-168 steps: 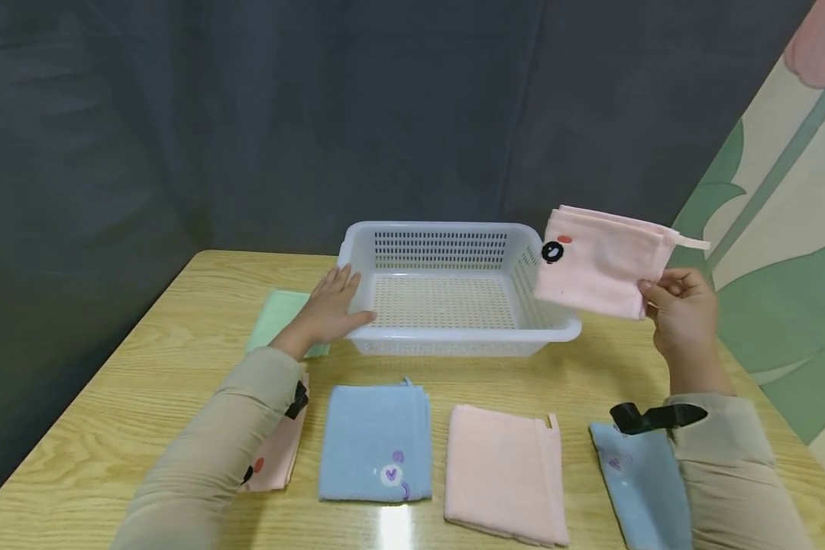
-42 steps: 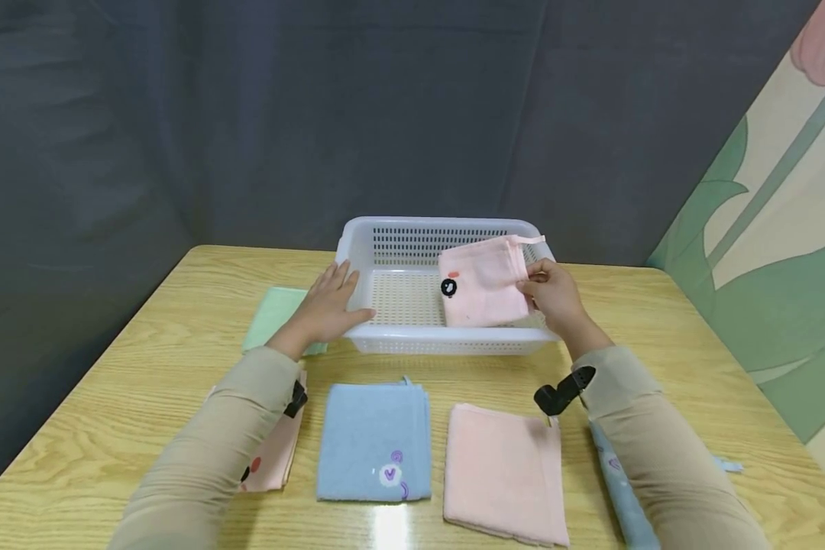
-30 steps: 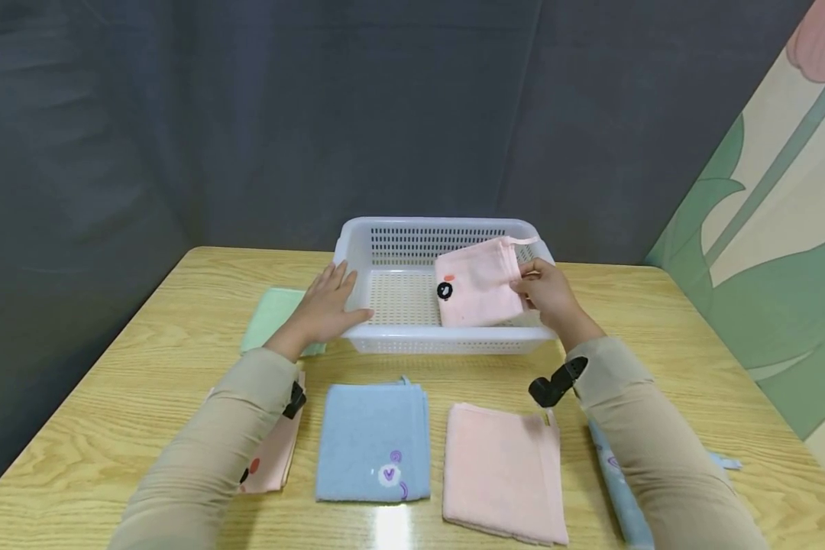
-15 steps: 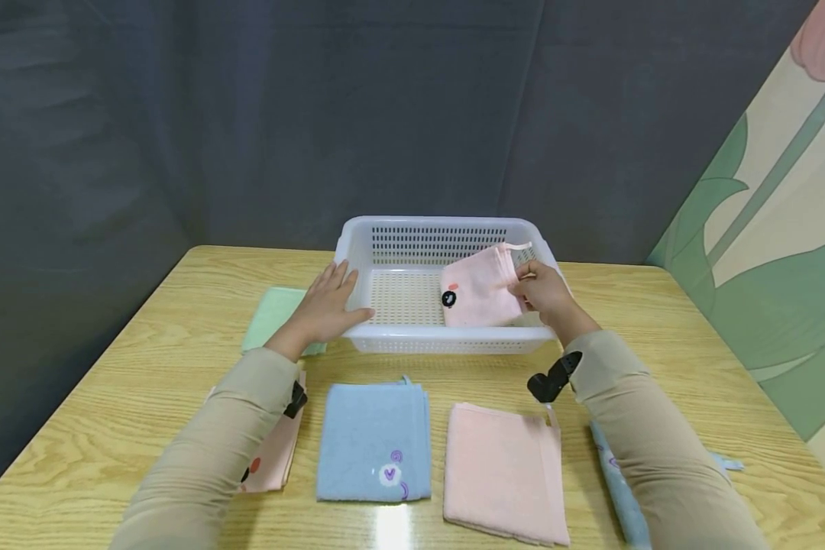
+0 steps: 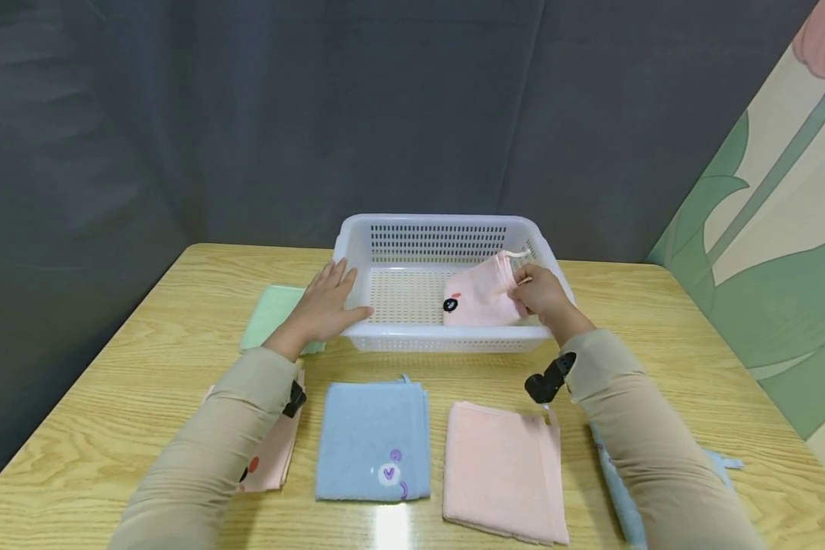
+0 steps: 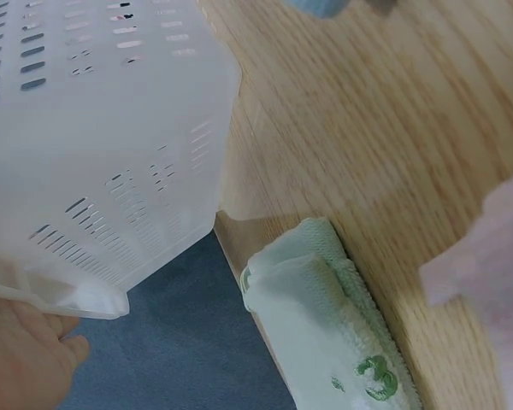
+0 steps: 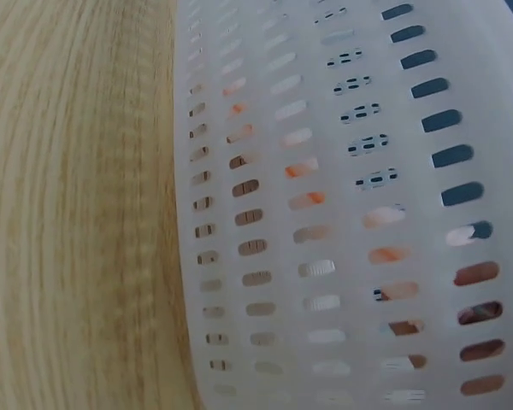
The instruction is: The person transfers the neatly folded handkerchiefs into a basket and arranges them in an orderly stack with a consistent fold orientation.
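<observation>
In the head view, a white plastic basket (image 5: 447, 333) stands at the back of the table. My left hand (image 5: 325, 305) rests on its left rim, fingers spread and straight, thumb at the front corner. My right hand (image 5: 545, 296) reaches over the right end and pinches the edge of a folded pink towel (image 5: 480, 294) inside. That towel lies tilted in the right part, its black and red embroidery facing left and its loop up by the back wall. The right wrist view shows the basket's slotted wall (image 7: 325, 248), which mostly hides the right hand.
In front lie a folded blue towel (image 5: 373, 443) and a pink towel (image 5: 503, 473). A green towel (image 5: 273, 315) and another pink towel (image 5: 278, 454) are partly under the left arm; another blue towel (image 5: 622, 489) is under the right. A dark curtain (image 5: 357, 114) hangs behind.
From above the table's right side, the right hand has brought the pink towel left into the basket. Lately the towel has sunk lower there. The left hand has stayed on the rim.
</observation>
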`<state>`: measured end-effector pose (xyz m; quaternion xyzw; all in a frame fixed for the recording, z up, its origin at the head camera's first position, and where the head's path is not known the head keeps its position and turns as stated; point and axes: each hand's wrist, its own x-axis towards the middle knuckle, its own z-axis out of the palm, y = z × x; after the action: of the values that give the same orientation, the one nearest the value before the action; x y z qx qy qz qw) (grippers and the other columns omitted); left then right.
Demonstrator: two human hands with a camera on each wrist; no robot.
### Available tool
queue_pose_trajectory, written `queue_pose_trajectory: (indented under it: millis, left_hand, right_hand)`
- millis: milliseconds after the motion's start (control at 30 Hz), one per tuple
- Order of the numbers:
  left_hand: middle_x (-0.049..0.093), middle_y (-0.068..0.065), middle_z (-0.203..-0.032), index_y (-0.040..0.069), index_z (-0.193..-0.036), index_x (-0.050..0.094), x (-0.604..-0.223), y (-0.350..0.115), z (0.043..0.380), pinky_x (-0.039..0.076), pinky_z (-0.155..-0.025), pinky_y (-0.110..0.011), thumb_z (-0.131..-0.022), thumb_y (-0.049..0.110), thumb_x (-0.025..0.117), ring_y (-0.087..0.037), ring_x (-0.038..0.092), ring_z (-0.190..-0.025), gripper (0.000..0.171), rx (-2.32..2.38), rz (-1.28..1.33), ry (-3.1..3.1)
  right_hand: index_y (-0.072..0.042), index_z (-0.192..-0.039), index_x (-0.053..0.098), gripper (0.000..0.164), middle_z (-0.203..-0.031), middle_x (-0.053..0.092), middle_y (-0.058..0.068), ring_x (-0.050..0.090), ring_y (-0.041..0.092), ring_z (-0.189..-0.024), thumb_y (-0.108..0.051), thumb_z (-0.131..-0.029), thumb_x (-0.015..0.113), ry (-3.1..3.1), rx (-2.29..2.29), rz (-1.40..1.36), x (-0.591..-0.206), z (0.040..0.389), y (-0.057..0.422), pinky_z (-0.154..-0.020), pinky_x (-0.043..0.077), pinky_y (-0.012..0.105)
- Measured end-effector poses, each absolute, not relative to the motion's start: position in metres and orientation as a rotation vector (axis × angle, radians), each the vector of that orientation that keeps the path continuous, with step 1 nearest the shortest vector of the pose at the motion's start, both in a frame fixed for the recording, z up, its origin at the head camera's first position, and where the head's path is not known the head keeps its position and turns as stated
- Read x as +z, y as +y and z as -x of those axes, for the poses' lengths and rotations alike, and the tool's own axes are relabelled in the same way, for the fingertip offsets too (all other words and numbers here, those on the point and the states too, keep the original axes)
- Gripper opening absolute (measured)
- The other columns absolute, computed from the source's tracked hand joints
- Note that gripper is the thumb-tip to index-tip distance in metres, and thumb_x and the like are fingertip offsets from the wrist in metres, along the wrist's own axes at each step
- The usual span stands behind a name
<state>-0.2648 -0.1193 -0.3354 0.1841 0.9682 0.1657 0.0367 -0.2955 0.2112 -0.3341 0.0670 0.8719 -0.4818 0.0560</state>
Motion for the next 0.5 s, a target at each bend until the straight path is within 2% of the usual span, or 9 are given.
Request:
queue_pose_trajectory:
  millis: [167, 367, 500]
  left_hand:
    - [-0.004, -0.012, -0.143, 0.003, -0.138, 0.011, -0.3344, -0.1200, 0.2634, -0.004, -0.102, -0.039, -0.085, 0.051, 0.038, -0.025, -0.011, -0.128, 0.077, 0.507, -0.563, 2.977]
    - [-0.003, -0.013, -0.143, 0.003, -0.138, 0.012, -0.3347, -0.1218, 0.2616, -0.004, -0.102, -0.040, -0.084, 0.052, 0.037, -0.028, -0.008, -0.128, 0.078, 0.498, -0.560, 2.992]
    - [-0.003, -0.013, -0.143, 0.003, -0.138, 0.012, -0.3341, -0.1211, 0.2613, -0.003, -0.102, -0.039, -0.084, 0.053, 0.037, -0.027, -0.009, -0.128, 0.078, 0.499, -0.552, 3.001]
  right_hand:
    - [0.006, -0.100, 0.041, 0.019, -0.087, 0.044, 0.015, 0.045, 0.012, -0.054, 0.003, -0.082, 0.046, 2.669, -1.381, -0.237, -0.3330, 0.2946, 0.2086, -0.050, 0.040, 0.024]
    - [0.005, -0.107, 0.040, 0.022, -0.100, 0.041, 0.016, 0.045, 0.022, -0.073, -0.001, -0.086, 0.044, 2.664, -1.258, -0.279, -0.3303, 0.2933, 0.2040, -0.059, 0.041, 0.028]
    - [0.005, -0.109, 0.039, 0.024, -0.098, 0.041, 0.017, 0.046, 0.025, -0.075, -0.002, -0.086, 0.043, 2.690, -1.149, -0.268, -0.3274, 0.2907, 0.2038, -0.059, 0.040, 0.028]
